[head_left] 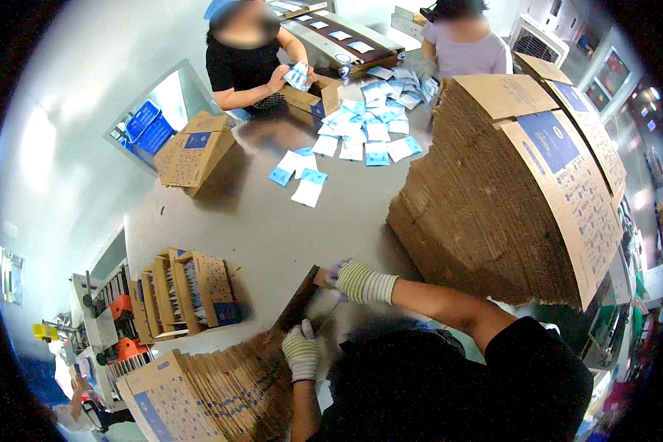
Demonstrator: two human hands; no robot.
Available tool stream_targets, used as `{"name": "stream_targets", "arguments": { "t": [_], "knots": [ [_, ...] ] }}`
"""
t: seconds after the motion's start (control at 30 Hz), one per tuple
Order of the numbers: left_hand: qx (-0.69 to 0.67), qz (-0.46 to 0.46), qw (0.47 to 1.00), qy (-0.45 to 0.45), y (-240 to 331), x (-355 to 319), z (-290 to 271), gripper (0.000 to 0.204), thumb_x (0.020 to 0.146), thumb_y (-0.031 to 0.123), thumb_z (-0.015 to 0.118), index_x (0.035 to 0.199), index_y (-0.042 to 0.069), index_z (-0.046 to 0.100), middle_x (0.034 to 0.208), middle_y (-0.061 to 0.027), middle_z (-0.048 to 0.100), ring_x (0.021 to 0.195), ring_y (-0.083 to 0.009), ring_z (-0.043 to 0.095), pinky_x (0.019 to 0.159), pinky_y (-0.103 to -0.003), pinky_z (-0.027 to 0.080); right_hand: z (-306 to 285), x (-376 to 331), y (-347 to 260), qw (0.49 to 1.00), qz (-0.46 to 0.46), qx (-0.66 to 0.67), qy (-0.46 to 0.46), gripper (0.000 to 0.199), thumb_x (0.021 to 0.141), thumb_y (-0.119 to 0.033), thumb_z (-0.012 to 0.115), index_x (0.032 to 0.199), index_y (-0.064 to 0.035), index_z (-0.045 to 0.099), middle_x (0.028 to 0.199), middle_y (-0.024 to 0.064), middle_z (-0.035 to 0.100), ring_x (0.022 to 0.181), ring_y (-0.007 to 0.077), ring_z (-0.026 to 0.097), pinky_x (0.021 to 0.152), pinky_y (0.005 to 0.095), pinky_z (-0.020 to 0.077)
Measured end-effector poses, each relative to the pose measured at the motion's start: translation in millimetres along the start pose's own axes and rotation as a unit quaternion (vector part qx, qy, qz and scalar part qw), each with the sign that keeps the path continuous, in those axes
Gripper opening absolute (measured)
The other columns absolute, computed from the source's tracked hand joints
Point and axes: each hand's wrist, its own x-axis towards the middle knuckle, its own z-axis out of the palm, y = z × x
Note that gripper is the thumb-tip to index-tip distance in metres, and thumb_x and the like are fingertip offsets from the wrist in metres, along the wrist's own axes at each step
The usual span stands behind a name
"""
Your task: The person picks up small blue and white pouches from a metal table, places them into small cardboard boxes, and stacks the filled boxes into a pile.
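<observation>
Both of my hands wear pale striped knit gloves. My right hand (362, 283) is closed on the far end of a brown cardboard carton (299, 297) that looks flattened and is seen nearly edge-on. Closer to me, my left hand (300, 353) grips the near part of that carton, its thumb pointing up; some of its fingers are hidden. Just left of this hand, a row of folded flat cartons (225, 379) leans in a fanned stack at the table's near edge.
A tall stack of flat cartons (486, 199) rises at the right. Packed open boxes (188, 291) stand left. White-and-blue packets (376, 131) lie heaped at the back, below a conveyor (324, 33). One co-worker (247, 70) holds packets over an open box (313, 103); another (468, 48) is beyond. A carton (193, 156) stands far left.
</observation>
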Motion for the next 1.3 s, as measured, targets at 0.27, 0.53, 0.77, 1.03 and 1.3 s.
{"name": "stream_targets", "arguments": {
  "t": [0.27,0.53,0.77,1.03,1.3],
  "knots": [
    [0.191,0.013,0.965,-0.179,-40,50,54,0.035,0.088,0.031,0.034,0.089,0.006,0.058,0.069,-0.0165,0.058,0.064,-0.0317,0.058,0.055,-0.043,0.046,47,51,9,0.999,-0.016,-0.028,0.033,0.036,0.082,-0.038,0.046,0.088,-0.0052,0.059,0.080,0.0160,0.060,0.077,0.0349,0.056,0.069,0.0448,0.0455],
    [0.204,0.127,0.957,-0.163,18,17,40,0.058,0.079,0.040,0.051,0.117,-0.003,0.044,0.092,-0.0149,0.060,0.081,-0.0284,0.058,0.070,-0.038,0.047,32,40,1,0.942,0.191,0.247,0.123,0.037,0.076,-0.034,0.056,0.098,-0.0048,0.056,0.102,0.0162,0.054,0.101,0.0337,0.046,0.091,0.0430,0.0335],
    [-0.414,-0.003,0.910,-0.002,-4,32,31,0.049,0.076,0.025,0.064,0.111,-0.004,0.046,0.106,-0.0190,0.055,0.092,-0.0308,0.056,0.081,-0.038,0.046,11,11,13,0.875,0.295,0.037,0.382,0.057,0.064,-0.041,0.066,0.104,-0.0030,0.055,0.099,0.0184,0.058,0.100,0.0315,0.051,0.093,0.0390,0.0360],
    [-0.677,-0.197,0.651,-0.281,-11,-24,81,0.031,0.088,0.019,0.043,0.111,-0.001,0.049,0.108,-0.0136,0.055,0.102,-0.0217,0.051,0.089,-0.032,0.041,7,17,-31,0.995,0.064,-0.002,-0.078,0.023,0.078,-0.018,0.054,0.098,-0.0085,0.058,0.091,0.0136,0.061,0.084,0.0281,0.060,0.068,0.0378,0.0497],
    [-0.064,-0.011,0.993,-0.100,-29,-52,-25,0.037,0.073,0.023,0.059,0.103,0.002,0.051,0.100,-0.0140,0.054,0.094,-0.0296,0.051,0.078,-0.040,0.041,31,20,-35,0.963,-0.247,-0.065,-0.085,0.017,0.078,-0.017,0.050,0.092,-0.0108,0.058,0.092,0.0063,0.058,0.086,0.0236,0.055,0.065,0.0350,0.0469]
  ]
}}
